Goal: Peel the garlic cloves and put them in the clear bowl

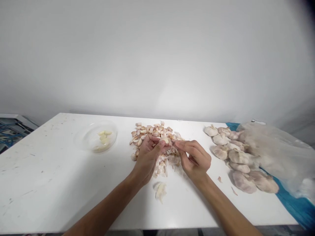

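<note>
My left hand [147,159] holds a small garlic clove [164,140] in its fingertips above a heap of unpeeled cloves and papery skins [152,136]. My right hand [194,159] comes in from the other side, its thumb and forefinger pinched at the clove's skin. The clove is partly hidden by my fingers. Loose garlic skins [159,191] lie on the table below my hands. To the left, a clear plastic bowl [108,126] holds several peeled garlic cloves [103,139].
Several whole garlic bulbs [233,154] sit to the right, next to a translucent plastic bag [273,154] on a blue sheet [295,206]. All this stands on a scuffed white table [49,183]. A white wall rises behind it, and blue-and-grey items [12,131] lie beyond the left corner.
</note>
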{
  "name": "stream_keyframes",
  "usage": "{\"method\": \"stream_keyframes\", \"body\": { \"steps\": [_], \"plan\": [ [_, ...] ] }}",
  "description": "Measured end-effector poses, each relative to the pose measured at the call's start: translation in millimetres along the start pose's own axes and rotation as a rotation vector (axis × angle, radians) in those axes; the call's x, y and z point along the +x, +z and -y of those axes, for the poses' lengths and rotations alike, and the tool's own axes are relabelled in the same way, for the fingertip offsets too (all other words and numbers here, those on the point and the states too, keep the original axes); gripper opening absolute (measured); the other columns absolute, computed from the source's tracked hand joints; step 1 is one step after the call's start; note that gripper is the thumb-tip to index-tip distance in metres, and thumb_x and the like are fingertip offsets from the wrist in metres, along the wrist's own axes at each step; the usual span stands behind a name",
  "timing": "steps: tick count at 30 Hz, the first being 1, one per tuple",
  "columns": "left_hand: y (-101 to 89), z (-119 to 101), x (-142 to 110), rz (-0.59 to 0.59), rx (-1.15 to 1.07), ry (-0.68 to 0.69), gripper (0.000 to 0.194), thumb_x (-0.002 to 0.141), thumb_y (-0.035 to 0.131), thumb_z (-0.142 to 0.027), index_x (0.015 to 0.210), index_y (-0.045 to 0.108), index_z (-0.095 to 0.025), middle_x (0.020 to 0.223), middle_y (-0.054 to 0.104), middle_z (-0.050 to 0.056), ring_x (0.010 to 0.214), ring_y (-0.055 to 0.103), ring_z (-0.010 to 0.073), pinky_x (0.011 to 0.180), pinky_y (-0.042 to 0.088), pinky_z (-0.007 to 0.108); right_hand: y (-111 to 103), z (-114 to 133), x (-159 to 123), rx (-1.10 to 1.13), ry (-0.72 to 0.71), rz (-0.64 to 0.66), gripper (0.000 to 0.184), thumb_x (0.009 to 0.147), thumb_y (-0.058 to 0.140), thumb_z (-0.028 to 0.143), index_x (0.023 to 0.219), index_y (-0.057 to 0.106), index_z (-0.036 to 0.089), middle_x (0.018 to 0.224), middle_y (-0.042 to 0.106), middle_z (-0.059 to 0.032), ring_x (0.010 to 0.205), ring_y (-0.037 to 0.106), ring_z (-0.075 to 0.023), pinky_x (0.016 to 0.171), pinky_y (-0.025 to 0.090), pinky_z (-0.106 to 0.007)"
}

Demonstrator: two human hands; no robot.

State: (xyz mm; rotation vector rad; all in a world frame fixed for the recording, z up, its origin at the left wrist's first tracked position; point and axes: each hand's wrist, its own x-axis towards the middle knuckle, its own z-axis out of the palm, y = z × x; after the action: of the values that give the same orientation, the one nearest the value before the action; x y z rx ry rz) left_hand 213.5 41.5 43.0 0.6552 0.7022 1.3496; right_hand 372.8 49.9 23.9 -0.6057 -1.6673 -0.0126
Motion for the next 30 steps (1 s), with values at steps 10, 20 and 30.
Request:
{"method": "stream_keyframes", "body": {
  "steps": [10, 20, 30],
  "plan": [
    [-4.3, -0.3, -0.1, -0.006, 0.004, -0.128, 0.033, 0.076, 0.086, -0.021, 0.083, 0.054, -0.019, 0.08, 0.063, -0.004, 0.09, 0.071, 0.0161, 0.106, 0.053, 0.045, -3.8, -4.2, 6.4, -0.01, 0.234, -0.076, 0.026, 0.088, 0.07, 0.004, 0.104, 0.075, 0.023, 0.088, 0.075, -0.004, 0.076, 0.071, -0.0179, 0.06, 0.06, -0.032],
    [-5.9, -1.1, 2.9, -0.02, -0.001, -0.079, 0.033, 0.075, 0.087, -0.021, 0.086, 0.056, -0.019, 0.084, 0.063, -0.004, 0.09, 0.071, 0.0152, 0.101, 0.057, 0.04, -2.0, -2.5, 5.8, 0.112, 0.276, 0.049, 0.024, 0.09, 0.071, 0.007, 0.109, 0.074, 0.023, 0.1, 0.077, -0.0063, 0.093, 0.073, -0.021, 0.076, 0.064, -0.037],
    [-0.6, -3.7, 1.5, -0.071, 0.021, -0.036, 0.038, 0.069, 0.091, -0.02, 0.083, 0.056, -0.018, 0.083, 0.063, -0.004, 0.082, 0.068, 0.0124, 0.1, 0.057, 0.041, -0.8, -1.8, 5.3, 0.075, 0.258, 0.05, 0.024, 0.091, 0.07, 0.008, 0.11, 0.073, 0.023, 0.1, 0.076, -0.0059, 0.092, 0.073, -0.0209, 0.073, 0.064, -0.036]
  ]
}}
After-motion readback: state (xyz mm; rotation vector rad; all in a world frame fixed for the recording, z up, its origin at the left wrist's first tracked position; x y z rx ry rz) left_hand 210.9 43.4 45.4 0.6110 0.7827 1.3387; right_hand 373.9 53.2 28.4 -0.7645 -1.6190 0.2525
